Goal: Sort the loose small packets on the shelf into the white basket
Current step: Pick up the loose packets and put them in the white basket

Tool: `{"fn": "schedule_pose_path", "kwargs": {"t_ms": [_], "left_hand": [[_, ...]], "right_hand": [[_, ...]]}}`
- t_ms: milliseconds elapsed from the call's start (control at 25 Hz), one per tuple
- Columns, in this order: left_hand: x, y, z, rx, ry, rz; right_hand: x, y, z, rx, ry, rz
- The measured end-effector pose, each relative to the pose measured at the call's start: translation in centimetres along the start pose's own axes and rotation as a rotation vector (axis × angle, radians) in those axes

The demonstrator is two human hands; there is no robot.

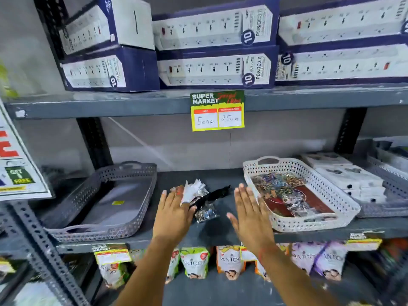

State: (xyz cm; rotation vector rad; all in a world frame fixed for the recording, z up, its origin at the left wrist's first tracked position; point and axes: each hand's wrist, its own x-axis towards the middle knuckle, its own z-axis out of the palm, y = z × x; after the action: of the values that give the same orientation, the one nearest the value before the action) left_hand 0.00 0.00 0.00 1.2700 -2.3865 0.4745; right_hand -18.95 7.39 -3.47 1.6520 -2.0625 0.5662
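A small heap of loose packets point(204, 200) lies on the grey shelf point(212, 230) between my hands: clear and silvery sachets, with a black item lying across them. My left hand point(174, 214) is flat with fingers extended, touching the heap's left side. Just right of the heap, my right hand point(249, 214) is held flat and open with nothing in it. The white perforated basket point(340, 200) stands to the right of my right hand and holds several patterned packets.
A grey perforated basket point(84, 195) sits on the shelf at left. White boxes point(344, 175) are stacked behind the white basket. Power-strip boxes point(216, 43) fill the shelf above, with a price tag point(217, 111) hanging from it. Pouches point(194, 262) hang on the shelf below.
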Motion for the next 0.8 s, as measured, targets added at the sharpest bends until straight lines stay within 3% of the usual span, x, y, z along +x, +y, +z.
{"fn": "schedule_pose_path", "kwargs": {"t_ms": [40,160,240,360,600,800], "left_hand": [[1.1,0.3,1.3,0.001,-0.001,-0.025],[4.1,1.8,2.6,-0.050,-0.348,-0.205],[5.7,2.5,4.1,-0.084,-0.444,-0.268],[6.8,3.5,5.1,-0.071,-0.454,-0.306],[5.2,4.8,5.9,-0.053,-0.441,-0.168],[5.8,1.8,6.7,-0.112,-0.417,-0.339]], "right_hand": [[0.5,0.1,0.9,0.041,-0.048,0.015],[1.6,0.4,3.0,0.097,-0.215,0.062],[3.2,0.5,4.0,0.215,-0.380,0.113],[5.2,0.2,5.6,0.326,-0.556,0.191],[8.1,-2.7,8.4,0.502,-0.673,0.384],[9.4,-3.1,9.2,0.494,-0.723,0.485]]}}
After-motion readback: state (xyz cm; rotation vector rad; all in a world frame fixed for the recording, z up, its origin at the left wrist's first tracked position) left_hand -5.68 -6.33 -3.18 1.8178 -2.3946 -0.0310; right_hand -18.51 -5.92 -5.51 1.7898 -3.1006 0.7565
